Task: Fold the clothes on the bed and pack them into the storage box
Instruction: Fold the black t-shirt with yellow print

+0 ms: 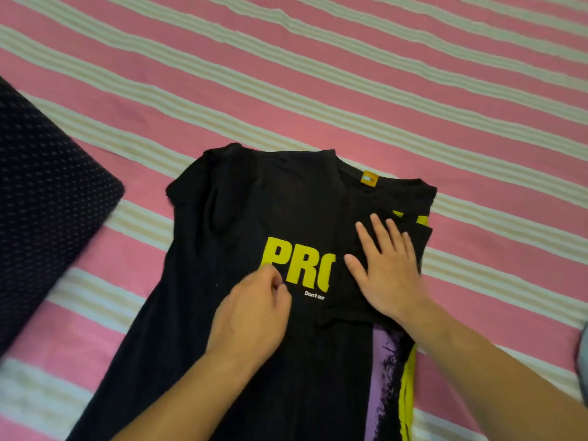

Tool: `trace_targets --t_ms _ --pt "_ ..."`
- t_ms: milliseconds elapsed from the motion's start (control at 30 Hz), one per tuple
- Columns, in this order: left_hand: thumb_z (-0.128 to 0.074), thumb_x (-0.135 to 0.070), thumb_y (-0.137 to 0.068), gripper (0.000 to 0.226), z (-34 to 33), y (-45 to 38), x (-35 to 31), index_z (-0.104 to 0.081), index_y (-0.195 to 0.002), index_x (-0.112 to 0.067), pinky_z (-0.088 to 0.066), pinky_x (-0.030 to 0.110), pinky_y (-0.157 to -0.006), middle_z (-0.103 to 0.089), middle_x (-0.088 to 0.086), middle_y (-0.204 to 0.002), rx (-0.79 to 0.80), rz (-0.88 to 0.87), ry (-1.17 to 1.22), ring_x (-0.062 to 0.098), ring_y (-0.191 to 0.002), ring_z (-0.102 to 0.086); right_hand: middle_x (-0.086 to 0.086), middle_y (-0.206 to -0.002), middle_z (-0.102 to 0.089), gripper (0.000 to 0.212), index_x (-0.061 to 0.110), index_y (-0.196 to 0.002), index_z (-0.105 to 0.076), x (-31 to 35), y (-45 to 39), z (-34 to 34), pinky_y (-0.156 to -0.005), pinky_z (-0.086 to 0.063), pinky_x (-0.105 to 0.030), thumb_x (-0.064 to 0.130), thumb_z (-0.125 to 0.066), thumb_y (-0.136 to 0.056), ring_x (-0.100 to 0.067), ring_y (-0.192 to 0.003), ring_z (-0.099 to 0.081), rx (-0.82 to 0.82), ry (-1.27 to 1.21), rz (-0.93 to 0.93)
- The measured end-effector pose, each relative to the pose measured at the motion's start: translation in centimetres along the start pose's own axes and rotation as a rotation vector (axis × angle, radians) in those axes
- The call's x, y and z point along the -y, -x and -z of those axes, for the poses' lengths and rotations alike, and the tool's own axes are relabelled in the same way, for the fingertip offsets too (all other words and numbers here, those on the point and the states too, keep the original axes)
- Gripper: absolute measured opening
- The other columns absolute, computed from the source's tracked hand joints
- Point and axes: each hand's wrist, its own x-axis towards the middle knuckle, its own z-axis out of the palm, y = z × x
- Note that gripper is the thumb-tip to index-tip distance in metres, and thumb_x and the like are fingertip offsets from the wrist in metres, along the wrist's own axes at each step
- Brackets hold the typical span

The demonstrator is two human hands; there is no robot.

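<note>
One black T-shirt [254,218] lies flat on the bed [413,90], its right side folded inward. The left hand [251,316] has loosely curled fingers and seems to hold nothing; the right hand [386,265] presses flat on the fold. Behind the collar is wide free striped sheet, and one dark dotted cushion [47,192] lies left.

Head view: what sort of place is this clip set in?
Most likely a bedroom, on a bed. A pink striped sheet fills the frame, a black T-shirt lies spread on it for folding, and a dark dotted cushion or box sits at the left edge.
</note>
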Motion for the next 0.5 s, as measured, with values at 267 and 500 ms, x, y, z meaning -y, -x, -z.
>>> trace_targets --t_ms 267,500 --pt "-0.056 -0.025 -0.094 0.013 9.2 -5.9 7.6 -0.061 -0.105 -0.021 -0.047 0.039 -0.076 -0.064 0.0 -0.102 -0.208 0.071 -0.008 0.023 -0.09 -0.061 -0.005 -0.167 -0.015 0.067 0.026 -0.16 -0.017 -0.4 -1.6 1.6 -0.124 -0.01 -0.051 0.057 -0.017 -0.101 -0.03 -0.153 -0.01 0.055 -0.045 -0.228" --pt "-0.056 -0.039 -0.097 0.063 8.6 -9.6 9.2 -0.04 -0.148 -0.007 -0.035 0.052 -0.112 -0.045 0.022 -0.144 -0.383 0.334 0.081 0.04 -0.132 -0.041 -0.006 -0.163 -0.022 0.062 0.024 -0.155 -0.034 1.9 -2.4 5.1 -0.122 -0.019 -0.049 0.049 -0.047 -0.1 -0.029 -0.15 -0.015 0.003 -0.104 -0.111"
